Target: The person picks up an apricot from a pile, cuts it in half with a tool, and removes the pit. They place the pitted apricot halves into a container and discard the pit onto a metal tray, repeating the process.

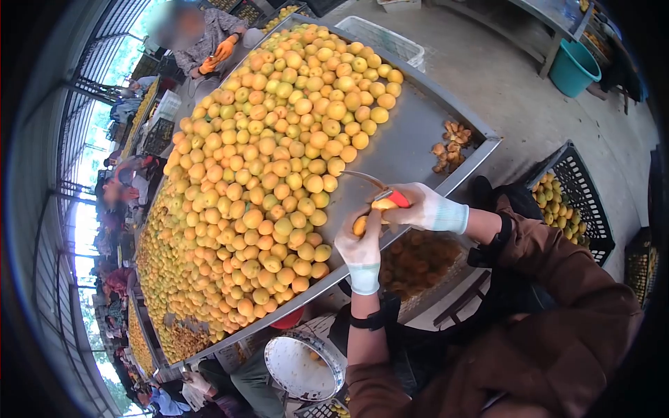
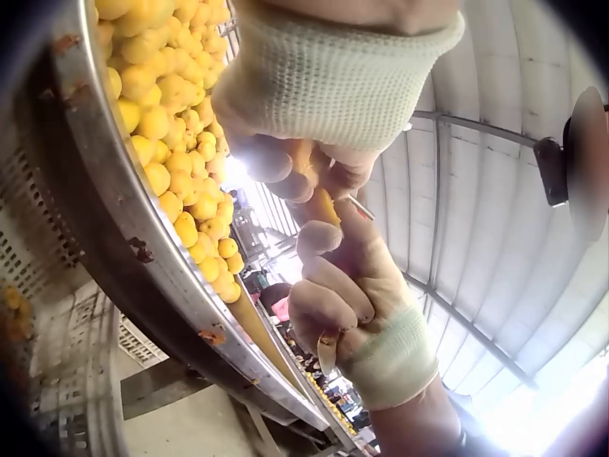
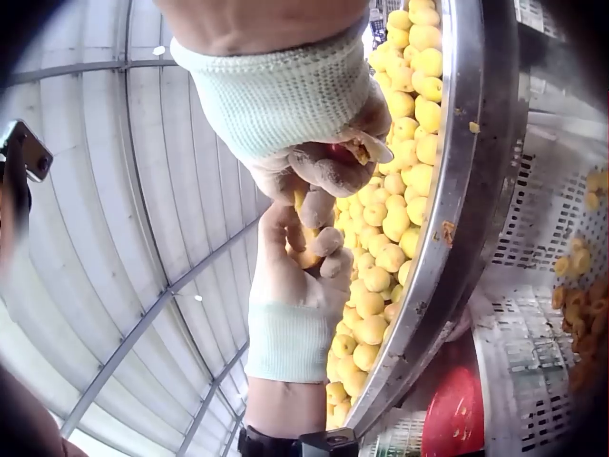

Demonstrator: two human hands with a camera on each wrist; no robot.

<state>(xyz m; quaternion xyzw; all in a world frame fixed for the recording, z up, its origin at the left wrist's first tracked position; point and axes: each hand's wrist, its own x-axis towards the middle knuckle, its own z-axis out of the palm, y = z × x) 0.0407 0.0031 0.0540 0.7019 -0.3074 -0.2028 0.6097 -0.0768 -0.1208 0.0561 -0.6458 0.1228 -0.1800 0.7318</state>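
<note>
Both hands wear white knit gloves and meet over the near edge of a metal table. My left hand (image 1: 359,245) grips an orange apricot piece (image 1: 360,225) between thumb and fingers. My right hand (image 1: 422,209) holds a knife with a red handle (image 1: 398,199) and a thin curved blade (image 1: 365,179) that points toward the fruit pile. Another apricot piece (image 1: 383,204) sits between the right hand's fingers and the left fingertips. In the left wrist view, orange flesh (image 2: 328,205) shows between the two hands. The gloves hide most of the held fruit.
A big heap of whole apricots (image 1: 265,160) covers the metal table (image 1: 411,132), with brown pits (image 1: 453,145) piled at its corner. Below the edge is a white crate (image 3: 519,352) with halved fruit. A white bucket (image 1: 304,366) and a black crate (image 1: 592,209) stand nearby. Other people work around.
</note>
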